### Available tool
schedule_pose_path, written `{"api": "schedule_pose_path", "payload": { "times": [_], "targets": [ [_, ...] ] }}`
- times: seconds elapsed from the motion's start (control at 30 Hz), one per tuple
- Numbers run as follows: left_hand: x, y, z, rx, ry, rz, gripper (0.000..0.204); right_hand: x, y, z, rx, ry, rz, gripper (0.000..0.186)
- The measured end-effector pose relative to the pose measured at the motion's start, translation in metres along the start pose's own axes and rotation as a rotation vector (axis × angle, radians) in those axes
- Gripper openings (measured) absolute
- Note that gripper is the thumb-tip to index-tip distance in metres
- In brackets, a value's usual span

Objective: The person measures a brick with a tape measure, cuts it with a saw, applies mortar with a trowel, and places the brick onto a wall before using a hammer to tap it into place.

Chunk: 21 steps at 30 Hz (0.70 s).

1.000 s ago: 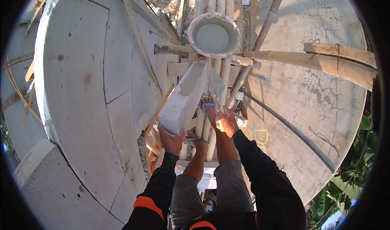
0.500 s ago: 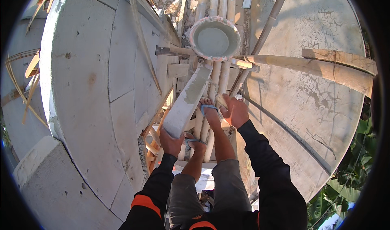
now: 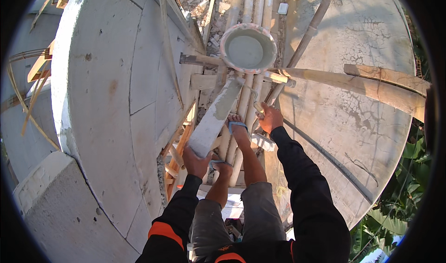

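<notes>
Using the bucket (image 3: 251, 71) as our landmark, we have the long pale block (image 3: 206, 130) on its near side, slanting down and leftward toward us. Grey mortar (image 3: 226, 100) covers much of the block's bucket-side part, while the end farthest from the bucket is bare, so we judge the coating partly done, with that stretch left uncovered. Our left grip (image 3: 197, 162) clasps the bare end; our right grip (image 3: 270, 118), on the near right of the bucket, is closed around the handle of a trowel (image 3: 258, 107), whose blade we cannot make out clearly. More grey mix (image 3: 245, 51) sits inside the bucket. Left of the bucket, the block wall (image 3: 102, 77) limits our elbow room; right of it, a bamboo pole (image 3: 334, 77) runs outward. Our sandalled foot (image 3: 239, 131), nearer us than the bucket, crowds the block's right side.
</notes>
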<state>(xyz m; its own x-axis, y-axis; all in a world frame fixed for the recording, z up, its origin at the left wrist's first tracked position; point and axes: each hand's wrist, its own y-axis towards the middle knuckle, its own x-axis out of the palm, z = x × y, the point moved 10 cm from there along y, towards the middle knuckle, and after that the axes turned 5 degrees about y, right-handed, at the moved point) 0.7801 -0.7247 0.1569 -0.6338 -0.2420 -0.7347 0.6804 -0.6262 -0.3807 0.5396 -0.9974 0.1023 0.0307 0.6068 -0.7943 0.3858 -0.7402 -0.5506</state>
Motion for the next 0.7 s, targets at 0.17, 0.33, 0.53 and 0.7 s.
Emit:
{"api": "schedule_pose_path", "payload": {
  "times": [0.17, 0.33, 0.53, 0.7],
  "targets": [
    [0.004, 0.006, 0.001, 0.014, 0.003, -0.032, 0.085, 0.014, -0.023, -0.024, -0.136, -0.010, -0.019, 0.052],
    [0.006, 0.007, 0.002, -0.092, 0.038, -0.065, 0.084, -0.025, -0.106, -0.081, -0.350, -0.058, 0.062, 0.053],
    [0.002, 0.019, 0.019, -0.106, 0.043, -0.089, 0.079, -0.070, -0.088, -0.077, -0.332, 0.061, 0.135, 0.051],
    [0.001, 0.027, 0.033, -0.075, 0.062, -0.058, 0.084, -0.096, 0.094, -0.022, -0.007, -0.156, 0.204, 0.034]
  ]
}}
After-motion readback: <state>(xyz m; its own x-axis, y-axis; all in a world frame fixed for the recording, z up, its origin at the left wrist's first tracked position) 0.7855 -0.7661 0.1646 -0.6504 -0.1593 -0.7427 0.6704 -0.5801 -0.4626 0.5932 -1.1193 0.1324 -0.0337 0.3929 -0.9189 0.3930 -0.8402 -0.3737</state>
